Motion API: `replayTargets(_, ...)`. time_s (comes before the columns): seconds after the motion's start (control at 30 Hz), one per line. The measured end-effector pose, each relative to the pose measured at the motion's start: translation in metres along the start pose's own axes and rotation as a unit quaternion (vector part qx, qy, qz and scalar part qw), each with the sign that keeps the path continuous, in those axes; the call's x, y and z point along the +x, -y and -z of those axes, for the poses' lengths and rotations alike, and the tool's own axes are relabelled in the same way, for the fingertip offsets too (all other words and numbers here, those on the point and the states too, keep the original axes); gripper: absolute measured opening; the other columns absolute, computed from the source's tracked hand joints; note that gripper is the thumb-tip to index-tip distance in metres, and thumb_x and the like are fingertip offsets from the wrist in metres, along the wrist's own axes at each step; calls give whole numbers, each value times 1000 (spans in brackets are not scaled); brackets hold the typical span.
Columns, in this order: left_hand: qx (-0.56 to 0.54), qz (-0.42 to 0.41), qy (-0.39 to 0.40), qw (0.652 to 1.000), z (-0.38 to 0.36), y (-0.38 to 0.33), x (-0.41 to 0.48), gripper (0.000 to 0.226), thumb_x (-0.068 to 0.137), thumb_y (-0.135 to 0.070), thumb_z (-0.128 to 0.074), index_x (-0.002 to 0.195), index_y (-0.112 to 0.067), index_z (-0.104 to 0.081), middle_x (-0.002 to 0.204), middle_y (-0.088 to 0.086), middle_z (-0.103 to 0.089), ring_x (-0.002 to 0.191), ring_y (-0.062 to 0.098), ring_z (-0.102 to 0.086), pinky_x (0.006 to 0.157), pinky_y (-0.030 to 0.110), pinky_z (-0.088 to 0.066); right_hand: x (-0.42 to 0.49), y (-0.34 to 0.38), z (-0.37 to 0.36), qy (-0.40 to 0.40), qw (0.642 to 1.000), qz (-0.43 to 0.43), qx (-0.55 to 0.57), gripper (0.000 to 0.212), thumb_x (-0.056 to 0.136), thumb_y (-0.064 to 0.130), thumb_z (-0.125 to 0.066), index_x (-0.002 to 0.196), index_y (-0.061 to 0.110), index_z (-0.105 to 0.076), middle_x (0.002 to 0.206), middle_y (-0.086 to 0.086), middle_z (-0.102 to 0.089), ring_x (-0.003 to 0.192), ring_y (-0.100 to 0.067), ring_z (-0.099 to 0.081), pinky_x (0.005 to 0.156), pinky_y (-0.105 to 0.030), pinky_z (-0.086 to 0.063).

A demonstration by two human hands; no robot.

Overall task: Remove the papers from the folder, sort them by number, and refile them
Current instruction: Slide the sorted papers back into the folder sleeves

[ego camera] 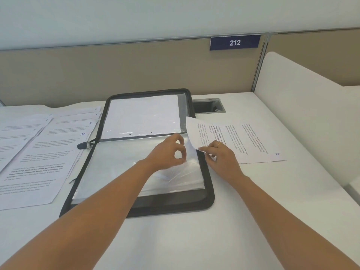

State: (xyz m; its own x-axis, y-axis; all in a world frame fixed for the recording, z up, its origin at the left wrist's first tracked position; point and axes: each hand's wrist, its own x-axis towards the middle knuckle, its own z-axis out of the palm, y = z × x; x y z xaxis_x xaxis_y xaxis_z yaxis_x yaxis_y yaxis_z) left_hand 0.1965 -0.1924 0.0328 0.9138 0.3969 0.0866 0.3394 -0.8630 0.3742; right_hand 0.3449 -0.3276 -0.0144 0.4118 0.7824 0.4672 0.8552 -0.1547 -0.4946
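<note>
A black zip folder (209,184) lies open on the desk (194,240), its hinge running 9 to 3 o'clock. The far half holds a blank-looking white page (142,115) under clear plastic. The near half shows a clear sleeve (116,168), glare hiding whatever is inside.

The left hand (167,152) hangs over the sleeve's 2 o'clock corner, thumb and forefinger closed in a ring on its lifted top film. The film is almost invisible at the fingertips, but it bulges up below the wrist.

The right hand (222,158), wearing a ring (219,144), pinches the near left corner of a sheet (253,141). This sheet lies at 3 o'clock of the folder, mostly flat on the desk, with its left edge curled up over the folder's rim. A handwritten "2" sits at its near right corner. Its print is turned sideways and too small to read.

At 9 o'clock of the folder, more papers (44,158) lie fanned and overlapping, cut off by the frame's left edge. Only "8" and "10" can be read; the other numbers are blurred or covered.

At 12 o'clock a partition carries a sign (235,42) reading 212, with a cable port (208,106) in the desk, partly behind the folder. A white divider (302,114) stands at 2 o'clock.
</note>
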Motion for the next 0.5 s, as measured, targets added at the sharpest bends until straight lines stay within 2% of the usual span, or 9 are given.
replayTargets(0.07,-17,-20,-5,1000,1,-1,1,9,82,-24,-71,87,-16,-71,114,-7,-48,98,3,-40,81,13,-36,5,4,4,68,997,3,-20,23,89,11,-60,108,19,-72,93,-2,-60,80,-8,-46,73,-26,-46)
replayTargets(0.13,-27,-37,14,999,3,-3,2,9,82,-21,-70,88,-14,-72,113,-5,-56,91,5,-45,75,5,-35,10,8,8,131,991,0,-37,24,91,16,-57,109,23,-70,98,1,-59,84,-7,-47,79,-25,-45)
replayTargets(0.17,-32,-40,33,998,4,-4,2,9,83,-19,-69,89,-13,-71,110,-4,-60,87,8,-48,72,6,-37,12,10,10,151,988,-1,-40,24,91,17,-57,110,24,-70,99,2,-59,84,-7,-47,80,-25,-45)
replayTargets(0.23,-44,-35,67,996,6,-9,1,10,85,-16,-66,93,-11,-70,103,0,-66,80,17,-56,71,17,-43,14,13,11,177,983,-10,-42,24,91,19,-57,110,25,-70,99,4,-58,84,-8,-48,80,-25,-44)
replayTargets(0.3,-46,-34,78,995,8,-12,1,12,85,-12,-64,94,-8,-70,97,2,-68,76,19,-58,71,22,-45,14,15,12,206,977,-18,-42,23,90,19,-58,109,24,-71,97,4,-58,82,-9,-49,79,-23,-42)
replayTargets(0.43,-28,-54,78,995,9,-17,2,11,85,-8,-65,93,-4,-71,92,8,-70,73,13,-56,64,8,-38,15,18,15,256,966,-21,-6,24,87,14,-61,108,18,-72,77,14,-50,67,-5,-45,68,-19,-35)
replayTargets(0.5,-21,-62,88,994,10,-18,3,12,84,-10,-67,94,-5,-71,92,8,-70,74,12,-56,64,7,-38,18,20,17,278,960,-34,18,24,86,13,-62,107,16,-72,76,18,-48,65,-4,-45,63,-12,-34)
